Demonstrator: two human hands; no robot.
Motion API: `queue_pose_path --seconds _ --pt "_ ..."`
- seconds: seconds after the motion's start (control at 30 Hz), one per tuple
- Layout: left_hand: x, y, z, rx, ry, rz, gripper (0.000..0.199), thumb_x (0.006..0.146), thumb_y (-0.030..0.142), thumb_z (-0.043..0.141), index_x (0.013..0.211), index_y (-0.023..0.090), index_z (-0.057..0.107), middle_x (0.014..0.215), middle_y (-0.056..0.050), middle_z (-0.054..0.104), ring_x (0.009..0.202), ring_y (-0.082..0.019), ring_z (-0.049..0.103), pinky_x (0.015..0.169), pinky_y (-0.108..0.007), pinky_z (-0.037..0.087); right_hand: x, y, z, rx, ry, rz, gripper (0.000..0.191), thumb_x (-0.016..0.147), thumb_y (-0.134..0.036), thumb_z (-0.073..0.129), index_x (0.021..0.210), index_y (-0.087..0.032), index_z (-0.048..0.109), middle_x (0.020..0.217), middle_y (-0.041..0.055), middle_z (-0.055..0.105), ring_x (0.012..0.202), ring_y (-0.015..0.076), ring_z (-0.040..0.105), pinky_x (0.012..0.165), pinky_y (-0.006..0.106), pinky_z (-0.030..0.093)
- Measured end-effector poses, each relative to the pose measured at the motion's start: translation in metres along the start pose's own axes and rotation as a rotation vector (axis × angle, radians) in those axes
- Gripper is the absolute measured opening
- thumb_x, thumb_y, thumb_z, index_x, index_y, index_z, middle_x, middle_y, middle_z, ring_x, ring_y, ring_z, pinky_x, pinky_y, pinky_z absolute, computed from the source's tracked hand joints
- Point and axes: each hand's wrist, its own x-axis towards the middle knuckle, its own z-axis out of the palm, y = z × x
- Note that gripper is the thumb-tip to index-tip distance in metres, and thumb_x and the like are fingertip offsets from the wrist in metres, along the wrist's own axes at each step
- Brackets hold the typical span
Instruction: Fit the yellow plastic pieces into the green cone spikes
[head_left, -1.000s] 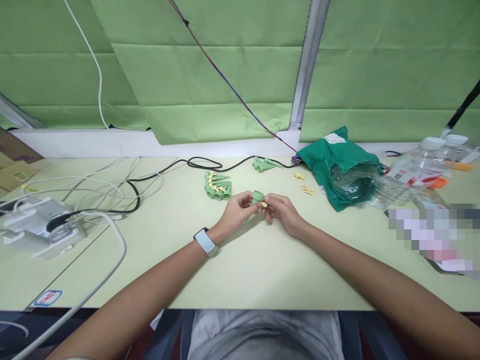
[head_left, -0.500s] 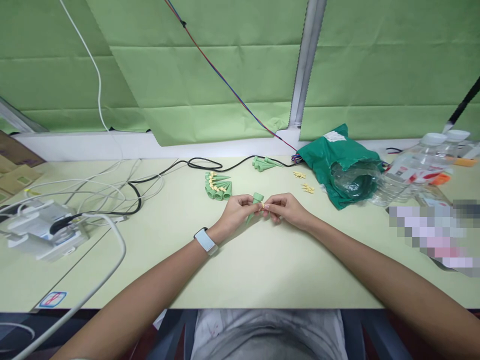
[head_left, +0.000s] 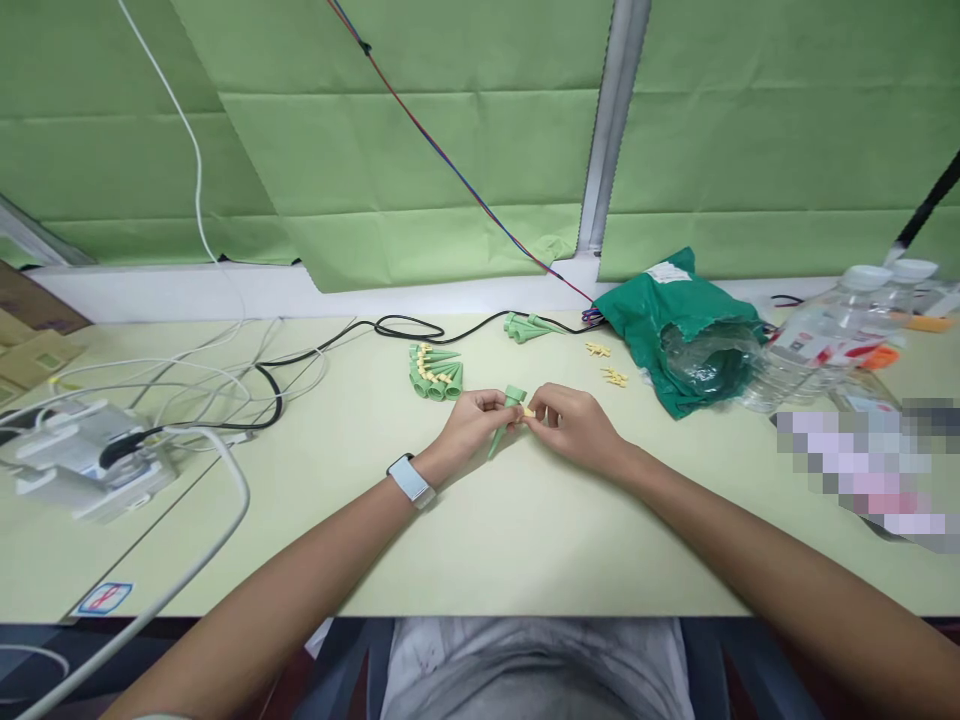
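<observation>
Pinching a green spike near its wide head, the left hand is closed, thumb against curled fingers, just above the pale table. The right hand meets it from 3 o'clock, thumb and fingertips drawn together on a small yellow piece beside the spike's shaft; whether the two parts are joined is hidden by the fingers. The spike's long axis slants, its broad head toward 1 o'clock and its thin tip toward 7, poking out below the left fingers. The yellow piece is mostly covered, so its direction cannot be told surely. A watch with a pale blue band circles the left wrist. Near the hands at 10 o'clock lies a fanned group of green spikes with yellow pieces, tips mostly toward 3. At 12 o'clock rest more green spikes, heads toward 9. Two small yellow clusters sit around 2 o'clock, and beyond them a torn green bag. Clear bottles stand farther out, near 3 o'clock.
</observation>
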Motion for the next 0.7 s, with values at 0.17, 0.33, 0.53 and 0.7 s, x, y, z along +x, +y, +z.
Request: queue_pose_path --seconds 0.17,0.33,0.53,0.7 --pt "0.0018 -0.002 -0.0018 0.011 -0.003 0.013 0.026 0.078 0.031 0.076 0.062 0.016 0.061 0.065 -0.001 0.057 0.065 -0.013 0.054 0.062 -0.028 0.04 0.0029 0.0009 0.0038 0.112 -0.103 0.11 0.017 0.095 -0.027 0.055 0.088 -0.021 0.069 0.082 -0.0002 0.068 0.064 0.0122 0.052 0.061 0.025 0.039" --pt "0.0023 -0.0044 -0.0008 0.038 0.019 -0.001 0.028 0.076 0.031 0.077 0.06 0.016 0.058 0.063 0.001 0.053 0.064 -0.012 0.051 0.06 -0.027 0.038 0.0026 0.0044 0.0055 0.159 -0.06 0.1 0.013 0.092 -0.026 0.06 0.082 -0.019 0.065 0.075 -0.0002 0.064 0.064 0.0127 0.054 0.059 0.025 0.04" --pt "0.0041 -0.0058 -0.0001 0.023 0.035 0.007 0.029 0.075 0.033 0.077 0.06 0.016 0.058 0.062 0.0 0.054 0.062 -0.011 0.05 0.06 -0.027 0.039 0.0014 0.0016 0.0053 0.047 -0.024 0.084 0.006 0.089 -0.024 0.065 0.093 -0.021 0.063 0.082 -0.0003 0.065 0.063 0.012 0.054 0.061 0.025 0.04" --pt "0.004 -0.0034 -0.0008 0.026 0.042 0.013 0.03 0.075 0.034 0.077 0.059 0.017 0.059 0.064 -0.002 0.057 0.065 -0.013 0.054 0.062 -0.028 0.042 0.0017 0.0026 0.0052 0.072 -0.053 0.071 0.015 0.095 -0.023 0.056 0.087 -0.021 0.068 0.082 0.0008 0.066 0.067 0.0126 0.055 0.063 0.026 0.041"
